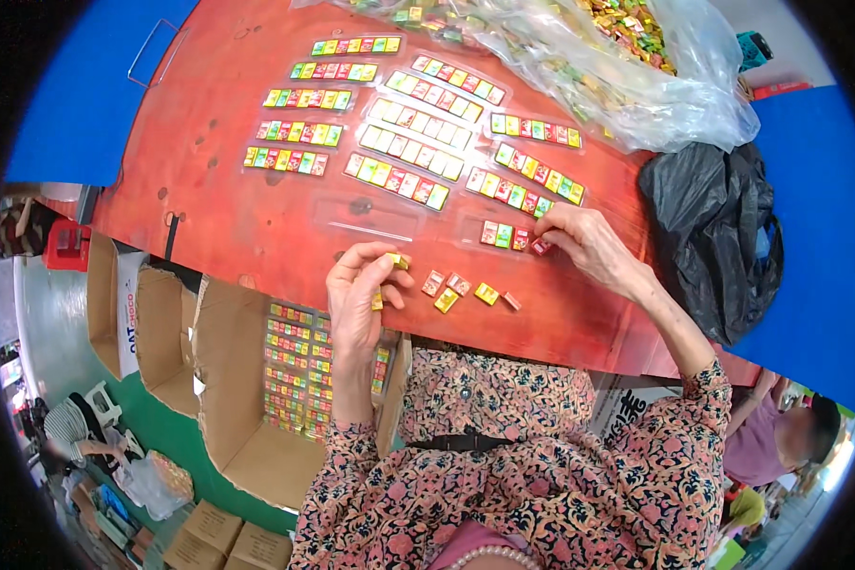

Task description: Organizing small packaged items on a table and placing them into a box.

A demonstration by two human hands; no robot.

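Observation:
My left hand [353,294] is curled near the table's front edge. Thumb and fingers pinch a small yellow box [398,259], and another bit of yellow shows lower in the palm. To the right, my right hand [591,249] grips a small red box [541,247] at the end of a clear plastic tray [467,231]. Several boxes, including a green one [503,236], stand in a row in that tray. Between my hands lie several loose little boxes [446,301], red and yellow. A bare clear tray [366,217] rests beyond my left hand.
Filled trays [404,180] lie in rows across the red table [199,180]. A clear plastic bag [674,100] of loose boxes sits at the far right, above a black bag [712,237]. Below the table edge, a carton [242,380] holds more filled trays. Other people are around.

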